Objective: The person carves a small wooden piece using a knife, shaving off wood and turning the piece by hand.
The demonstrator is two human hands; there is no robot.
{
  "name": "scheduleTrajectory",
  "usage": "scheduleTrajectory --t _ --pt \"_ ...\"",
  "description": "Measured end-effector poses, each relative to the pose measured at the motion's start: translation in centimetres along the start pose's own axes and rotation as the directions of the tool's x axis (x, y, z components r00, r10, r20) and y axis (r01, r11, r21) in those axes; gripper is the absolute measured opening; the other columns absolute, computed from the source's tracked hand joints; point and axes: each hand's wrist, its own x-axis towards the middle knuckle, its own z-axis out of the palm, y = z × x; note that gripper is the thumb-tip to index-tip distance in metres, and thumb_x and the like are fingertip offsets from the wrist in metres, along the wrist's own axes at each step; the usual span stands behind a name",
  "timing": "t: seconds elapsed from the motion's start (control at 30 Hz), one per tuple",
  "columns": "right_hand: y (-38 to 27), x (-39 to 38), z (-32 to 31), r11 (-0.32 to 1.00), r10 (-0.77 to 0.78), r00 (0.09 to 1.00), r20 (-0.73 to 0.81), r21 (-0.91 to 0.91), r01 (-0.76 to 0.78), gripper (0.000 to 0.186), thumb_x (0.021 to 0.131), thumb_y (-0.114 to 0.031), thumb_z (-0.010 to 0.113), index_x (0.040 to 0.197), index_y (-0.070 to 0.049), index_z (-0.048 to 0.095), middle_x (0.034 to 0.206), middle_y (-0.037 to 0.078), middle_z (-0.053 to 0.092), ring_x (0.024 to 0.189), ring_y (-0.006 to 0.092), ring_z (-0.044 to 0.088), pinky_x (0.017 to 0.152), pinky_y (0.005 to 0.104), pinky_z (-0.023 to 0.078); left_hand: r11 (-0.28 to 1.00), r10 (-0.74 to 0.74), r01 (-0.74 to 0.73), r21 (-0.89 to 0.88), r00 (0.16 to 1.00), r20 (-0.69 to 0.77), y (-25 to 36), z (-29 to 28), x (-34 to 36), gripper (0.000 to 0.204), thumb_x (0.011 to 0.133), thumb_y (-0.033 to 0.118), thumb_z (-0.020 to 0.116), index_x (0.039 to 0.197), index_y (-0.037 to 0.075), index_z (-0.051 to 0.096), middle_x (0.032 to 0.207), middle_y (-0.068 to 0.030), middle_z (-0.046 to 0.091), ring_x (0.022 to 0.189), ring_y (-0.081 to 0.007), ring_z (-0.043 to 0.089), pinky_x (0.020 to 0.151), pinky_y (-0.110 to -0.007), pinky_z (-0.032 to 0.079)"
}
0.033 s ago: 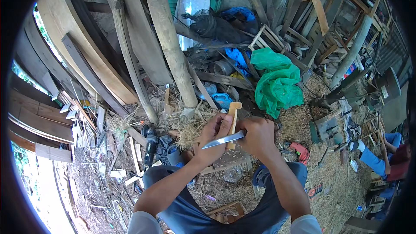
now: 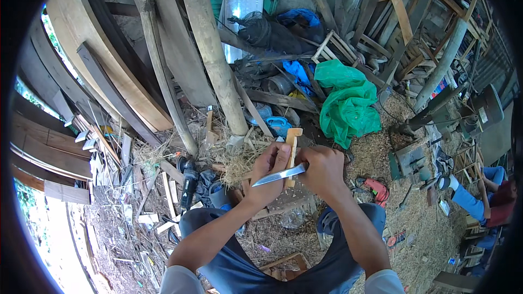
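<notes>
My left hand (image 2: pixel 268 173) is closed around a small pale wooden piece (image 2: pixel 292 147), its thumb lying along the wood. The piece stands upright in the picture, with a hooked, wider top end above the fingers and a lower end below them. My right hand (image 2: pixel 325 170) grips a knife, its handle hidden in the fist. The bright knife blade (image 2: pixel 280 175) points left, crosses the lower part of the wood and passes in front of my left palm. Whether the edge touches the wood, I cannot tell.
Below my hands is a wooden block (image 2: pixel 286 205) between my knees. A black angle grinder (image 2: pixel 189 182) lies at left, a red power tool (image 2: pixel 377 191) at right. Green plastic sheeting (image 2: pixel 348 106) and a wooden post (image 2: pixel 215 60) stand beyond. Another person (image 2: pixel 493 198) sits at far right.
</notes>
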Motion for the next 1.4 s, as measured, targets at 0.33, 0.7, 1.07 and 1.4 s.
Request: scheduleTrajectory --t 0.33,0.7,1.07,1.4 --pt "1.2 0.5 0.8 0.994 0.079 0.99 -0.12 -0.066 -0.087 0.007 0.06 -0.009 0.065 0.064 -0.01 0.059 0.06 0.009 0.059 0.059 0.0291 0.06 0.052 0.0393 0.045 0.998 -0.002 -0.001 -0.067 0.999 -0.045 -1.7 1.3 -0.7 0.04 0.095 0.043 0.042 0.098 0.005 0.053 0.06 0.0032 0.042 0.044 -0.003 0.038 0.037 -0.02 0.032" --pt "3.0 0.7 0.8 0.985 0.152 0.988 0.03 0.08 -0.154 0.011 0.068 -0.01 0.068 0.064 -0.006 0.059 0.056 0.01 0.056 0.053 0.0276 0.056 0.049 0.0378 0.041 0.994 -0.061 0.054 -0.094 0.996 -0.069 -1.6 0.8 -0.8 0.025 0.096 0.025 0.047 0.097 0.001 0.051 0.071 0.003 0.05 0.06 -0.0015 0.042 0.05 -0.02 0.035" --pt "1.4 0.9 -1.1 0.626 0.208 0.971 0.114 0.748 -0.222 0.014 0.084 -0.011 0.062 0.088 0.001 0.057 0.072 0.0 0.057 0.067 0.0052 0.046 0.058 0.0253 0.039 0.953 0.254 -0.244 0.178 0.966 -0.039 -1.9 0.0 0.4 0.019 0.094 0.018 0.051 0.097 0.0 0.048 0.074 -0.0018 0.055 0.065 -0.0047 0.047 0.056 -0.022 0.039" --pt "1.3 1.0 -2.2 0.713 0.271 0.946 0.177 0.623 -0.321 0.011 0.074 -0.008 0.066 0.079 0.001 0.062 0.067 -0.001 0.058 0.06 0.004 0.045 0.052 0.0228 0.037 0.821 0.426 -0.42 0.386 0.902 0.076 -0.7 -0.1 0.3 0.014 0.087 0.007 0.058 0.096 -0.001 0.05 0.063 -0.0095 0.059 0.05 -0.0145 0.059 0.046 -0.028 0.043"
